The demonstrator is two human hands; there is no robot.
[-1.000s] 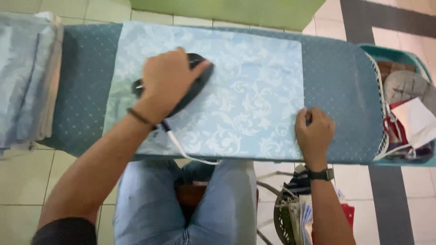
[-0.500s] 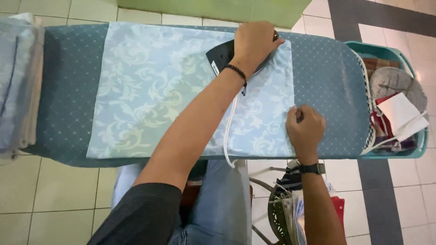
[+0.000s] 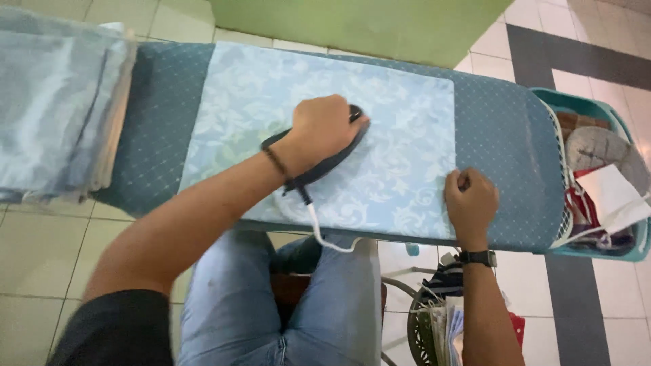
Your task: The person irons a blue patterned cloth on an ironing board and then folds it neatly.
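Nearest the camera, the person sat with knees in light blue jeans (image 3: 285,305) tucked under the ironing board (image 3: 502,129), a black sleeve at the left shoulder. The left arm reached diagonally up and to the right across the board, a thin dark band at the wrist. The left hand (image 3: 322,129) was wrapped tight around the handle of a dark iron (image 3: 319,159), palm down, pressing it flat. A white cord (image 3: 322,234) trailed from the iron's rear end over the near edge of the board. The right forearm rose straight up from below, a black watch (image 3: 477,257) on the wrist. The right hand (image 3: 470,202) was curled into a narrow fist, pinning the near right corner of a pale blue leaf-patterned cloth (image 3: 393,115).

That cloth lay spread flat across the middle of the board, whose cover was teal with small dots. The iron sat on the cloth's left-centre part, well apart from the right hand at the corner.

On the board's left end lay a stack of folded blue-grey fabric (image 3: 57,108). At the right end a teal laundry basket (image 3: 641,237) held mixed clothes. Beyond were pale floor tiles (image 3: 41,271) and a green surface (image 3: 359,27) at the far side.
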